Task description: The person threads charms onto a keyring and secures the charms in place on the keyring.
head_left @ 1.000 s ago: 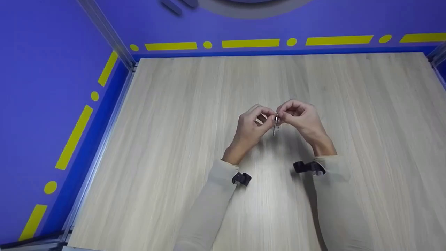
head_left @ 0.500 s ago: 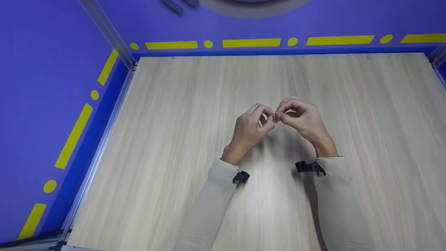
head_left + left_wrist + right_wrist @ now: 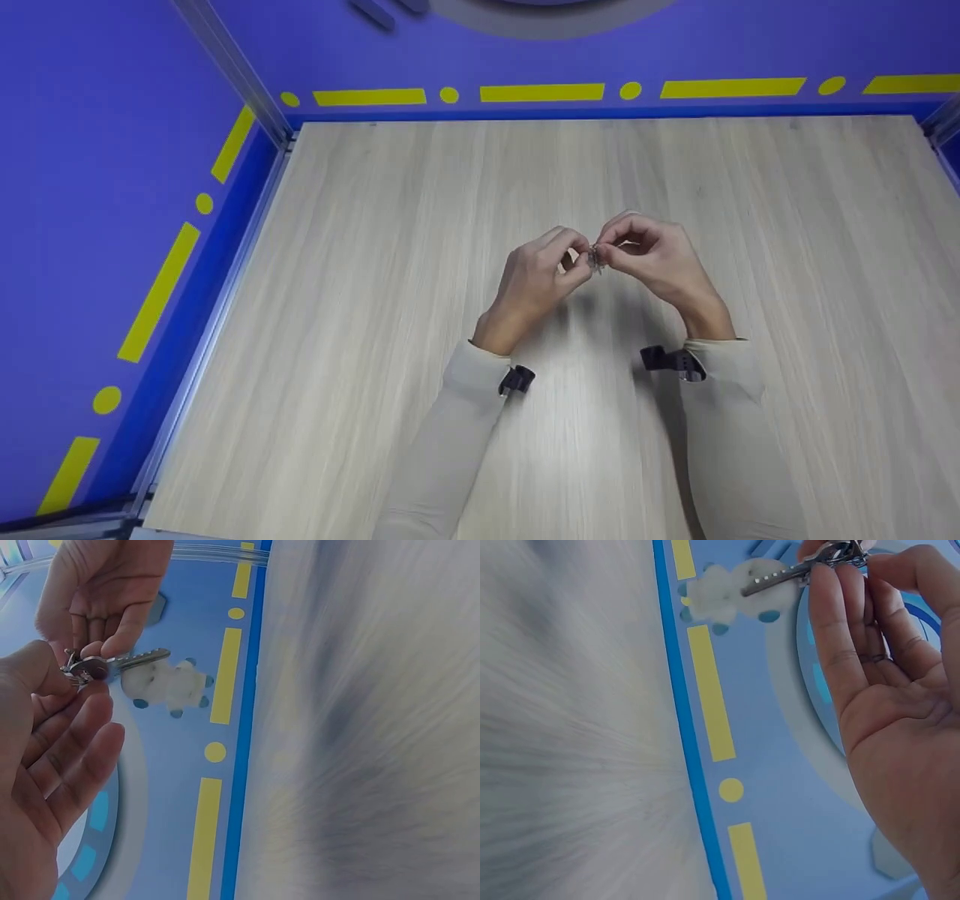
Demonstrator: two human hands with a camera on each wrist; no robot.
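Note:
In the head view my left hand and right hand meet fingertip to fingertip above the table. Between them they pinch a small metal keyring, with a silver key attached. My left thumb and index finger grip one side of the ring; my right thumb and index finger hold the other. The key's toothed blade points downward, seen also in the right wrist view as a key. A whitish bear-shaped charm with teal paws hangs below. Fingertips hide how ring and charm join.
A light wood-grain table lies beneath both hands. Blue walls with yellow markings stand at the back and left. Black wrist cameras are strapped over the sleeves.
The key, which hung down below the fingertips a second ago, now shows less in the head view, bunched near the fingers. Both hands stay in nearly the same place.

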